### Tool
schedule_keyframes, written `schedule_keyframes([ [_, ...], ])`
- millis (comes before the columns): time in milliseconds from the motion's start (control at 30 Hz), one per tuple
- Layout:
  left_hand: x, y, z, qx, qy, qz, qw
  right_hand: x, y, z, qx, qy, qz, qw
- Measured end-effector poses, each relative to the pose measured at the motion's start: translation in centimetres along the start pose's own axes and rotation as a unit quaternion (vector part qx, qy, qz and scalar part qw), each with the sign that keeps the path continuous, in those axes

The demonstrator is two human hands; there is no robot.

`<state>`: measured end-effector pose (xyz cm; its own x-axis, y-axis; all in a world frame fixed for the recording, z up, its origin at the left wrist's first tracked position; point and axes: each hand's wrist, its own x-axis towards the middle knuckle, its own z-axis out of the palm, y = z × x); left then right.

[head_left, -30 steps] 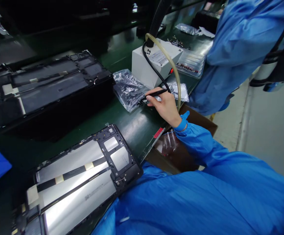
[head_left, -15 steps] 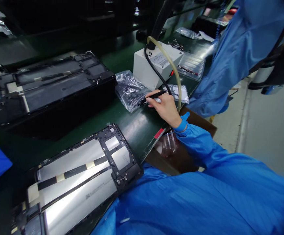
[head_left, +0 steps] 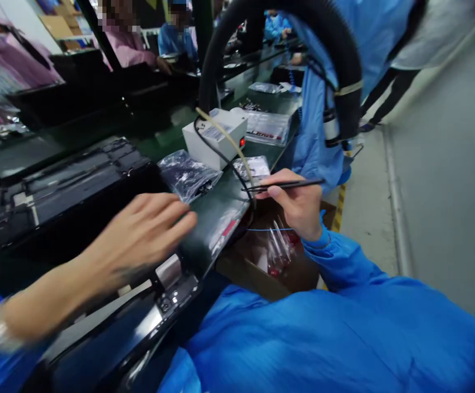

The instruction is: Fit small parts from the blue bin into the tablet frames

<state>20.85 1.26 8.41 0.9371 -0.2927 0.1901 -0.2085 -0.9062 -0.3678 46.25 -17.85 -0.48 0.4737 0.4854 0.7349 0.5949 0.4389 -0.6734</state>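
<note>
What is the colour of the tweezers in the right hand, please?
The tweezers are black; they show best in the head view.

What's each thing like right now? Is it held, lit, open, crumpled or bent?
Black tweezers: held in the right hand.
Left hand: fingers loosely bent; the palm is hidden.
White box: red light lit.
Clear plastic bag: crumpled, lying on the green bench.
Cardboard box: open at the top, clear plastic inside.
Thick black hose: bent into an arch.
Nearest device: partly hidden, blurred.
</note>
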Motion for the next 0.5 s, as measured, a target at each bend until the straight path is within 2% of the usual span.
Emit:
schedule_keyframes([
  [33, 3.8, 0.1, 1.0, -0.012, -0.017, 0.069, 0.997, -0.6, -0.5, -1.7, -0.053, 0.014, -0.050, 0.997],
  [67, 7.6, 0.5, 2.1, -0.053, -0.032, 0.108, 0.992, -1.2, -0.7, -3.3, -0.099, 0.045, -0.085, 0.990],
  [100, 11.2, 1.0, 3.2, -0.118, -0.056, 0.120, 0.984, -1.7, -0.7, -4.7, -0.130, 0.091, -0.100, 0.982],
  [133, 14.6, 1.8, 4.4, -0.214, -0.060, 0.095, 0.970, -2.1, -0.5, -6.0, -0.142, 0.144, -0.097, 0.974],
  [167, 17.6, 2.8, 5.5, -0.338, -0.051, 0.044, 0.939, -2.5, -0.1, -7.1, -0.143, 0.198, -0.081, 0.966],
  [200, 20.4, 3.9, 6.6, -0.464, -0.032, -0.022, 0.885, -2.6, 0.6, -8.0, -0.126, 0.250, -0.055, 0.958],
  [233, 22.8, 5.1, 7.5, -0.570, -0.017, -0.078, 0.818, -2.7, 1.3, -8.8, -0.089, 0.295, -0.023, 0.951],
  [267, 24.8, 6.3, 8.3, -0.628, -0.010, -0.107, 0.771, -2.6, 2.2, -9.4, -0.035, 0.333, 0.010, 0.942],
  [300, 26.6, 7.4, 9.0, -0.667, -0.010, -0.123, 0.735, -2.4, 3.1, -10.0, 0.035, 0.363, 0.046, 0.930],
  [333, 28.0, 8.4, 9.4, -0.688, -0.015, -0.126, 0.714, -2.2, 4.0, -10.4, 0.117, 0.388, 0.088, 0.910],
  [400, 29.6, 9.8, 9.8, -0.711, -0.023, -0.125, 0.691, -1.6, 5.6, -11.1, 0.265, 0.411, 0.165, 0.856],
  [433, 29.8, 10.2, 9.7, -0.731, -0.023, -0.131, 0.670, -1.4, 6.4, -11.3, 0.305, 0.411, 0.187, 0.838],
  [500, 28.9, 10.7, 9.1, -0.779, -0.016, -0.144, 0.610, -0.9, 7.6, -11.7, 0.335, 0.412, 0.203, 0.823],
])
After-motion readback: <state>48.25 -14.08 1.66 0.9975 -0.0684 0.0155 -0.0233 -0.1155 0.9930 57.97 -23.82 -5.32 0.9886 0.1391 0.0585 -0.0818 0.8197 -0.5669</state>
